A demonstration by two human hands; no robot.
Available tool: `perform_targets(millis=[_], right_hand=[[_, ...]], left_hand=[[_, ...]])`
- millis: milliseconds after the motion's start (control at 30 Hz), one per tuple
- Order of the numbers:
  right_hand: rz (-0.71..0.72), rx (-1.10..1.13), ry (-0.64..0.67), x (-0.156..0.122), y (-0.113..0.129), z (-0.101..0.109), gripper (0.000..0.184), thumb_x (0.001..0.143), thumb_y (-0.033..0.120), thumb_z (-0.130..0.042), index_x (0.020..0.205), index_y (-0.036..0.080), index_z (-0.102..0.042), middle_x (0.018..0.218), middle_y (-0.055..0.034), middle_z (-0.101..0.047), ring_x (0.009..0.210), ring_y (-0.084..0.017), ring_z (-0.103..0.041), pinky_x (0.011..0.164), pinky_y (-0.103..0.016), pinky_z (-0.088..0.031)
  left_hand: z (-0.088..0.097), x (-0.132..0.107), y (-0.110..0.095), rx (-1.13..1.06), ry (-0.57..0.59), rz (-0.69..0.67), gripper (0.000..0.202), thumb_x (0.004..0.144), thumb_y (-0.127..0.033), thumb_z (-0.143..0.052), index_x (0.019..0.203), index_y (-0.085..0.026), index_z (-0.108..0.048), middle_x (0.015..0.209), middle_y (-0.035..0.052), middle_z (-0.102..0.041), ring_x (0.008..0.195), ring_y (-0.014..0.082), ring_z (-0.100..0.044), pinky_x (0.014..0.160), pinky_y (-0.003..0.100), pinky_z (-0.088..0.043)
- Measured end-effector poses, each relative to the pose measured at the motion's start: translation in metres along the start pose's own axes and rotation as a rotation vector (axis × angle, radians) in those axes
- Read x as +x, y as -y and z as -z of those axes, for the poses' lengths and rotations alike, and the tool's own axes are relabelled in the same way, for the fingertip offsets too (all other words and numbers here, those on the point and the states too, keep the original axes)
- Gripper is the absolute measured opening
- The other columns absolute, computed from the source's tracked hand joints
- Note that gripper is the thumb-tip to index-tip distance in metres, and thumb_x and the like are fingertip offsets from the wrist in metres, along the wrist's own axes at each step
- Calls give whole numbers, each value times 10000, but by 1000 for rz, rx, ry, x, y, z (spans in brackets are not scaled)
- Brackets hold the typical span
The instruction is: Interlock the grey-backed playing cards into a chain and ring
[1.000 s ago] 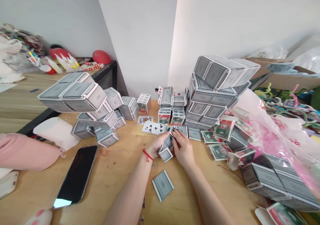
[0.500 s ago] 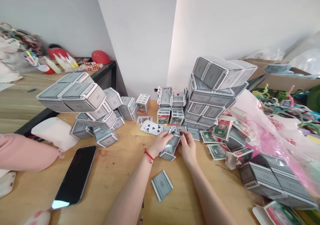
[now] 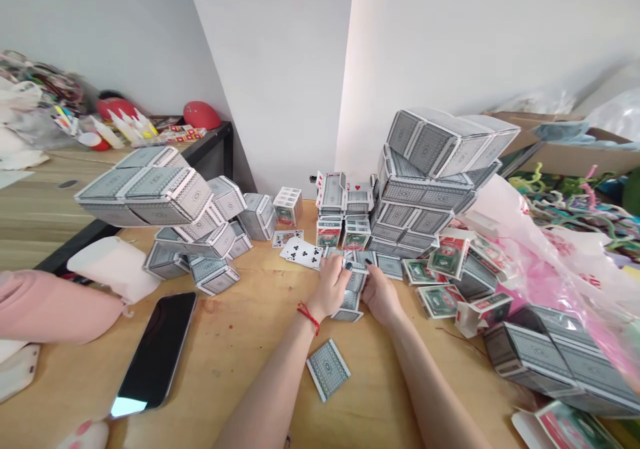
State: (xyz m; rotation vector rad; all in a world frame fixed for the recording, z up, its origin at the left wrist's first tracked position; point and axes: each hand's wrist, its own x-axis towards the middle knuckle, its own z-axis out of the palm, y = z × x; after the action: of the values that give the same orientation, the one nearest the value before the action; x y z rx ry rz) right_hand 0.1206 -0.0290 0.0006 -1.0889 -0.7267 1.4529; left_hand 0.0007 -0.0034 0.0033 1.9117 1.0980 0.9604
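My left hand (image 3: 331, 289) and my right hand (image 3: 381, 294) close together around a small block folded from green-backed playing cards (image 3: 353, 289), which rests on the wooden table (image 3: 240, 349). The left wrist wears a red string. A single card (image 3: 327, 369) lies face down near my forearms. Loose face-up cards (image 3: 301, 253) lie just beyond my left hand. A row of small card blocks and card boxes (image 3: 345, 216) stands by the wall behind.
A tall heap of card blocks (image 3: 430, 176) rises at the right, another heap (image 3: 165, 202) at the left. A black phone (image 3: 155, 352) lies at the front left near a pink cloth (image 3: 50, 306). Card boxes (image 3: 445, 282) and pink plastic (image 3: 545, 262) crowd the right.
Both hands have moved forward and lowered the card block from a tilted hold onto the table. The view shifted slightly.
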Motion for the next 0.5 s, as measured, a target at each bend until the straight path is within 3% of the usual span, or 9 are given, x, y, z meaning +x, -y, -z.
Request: perform_targets(millis=[133, 267, 400, 500], right_hand=[[-31, -25, 70, -4, 5, -1, 443, 826, 494, -325, 971, 188, -611, 768, -72, -688, 730, -229, -642, 600, -338, -488], [-130, 54, 117, -6, 5, 2, 427, 830, 479, -359, 1028, 173, -581, 827, -84, -684, 800, -230, -634, 648, -350, -486], [-171, 194, 124, -6, 1, 5, 309, 776, 404, -521, 965, 170, -590, 815, -69, -681, 791, -216, -628, 661, -323, -477], [-146, 180, 106, -5, -4, 7, 263, 737, 403, -577, 863, 172, -595, 707, -42, -664, 700, -194, -621, 614, -294, -465]], left_hand=[[1, -1, -3, 89, -22, -27, 157, 871, -250, -300, 863, -189, -444, 961, 65, -465, 890, 189, -393, 849, 358, -319], [-1, -2, -2, 177, -53, -35, 155, 867, -227, -300, 899, -186, -447, 1004, 73, -469, 923, 200, -392, 844, 372, -323], [-4, -2, 3, 252, -49, -34, 144, 853, -185, -311, 886, -189, -451, 987, 67, -480, 921, 207, -403, 821, 384, -342], [-6, -1, 8, 283, -42, -31, 132, 844, -169, -318, 847, -186, -449, 949, 69, -484, 903, 210, -416, 806, 394, -358]])
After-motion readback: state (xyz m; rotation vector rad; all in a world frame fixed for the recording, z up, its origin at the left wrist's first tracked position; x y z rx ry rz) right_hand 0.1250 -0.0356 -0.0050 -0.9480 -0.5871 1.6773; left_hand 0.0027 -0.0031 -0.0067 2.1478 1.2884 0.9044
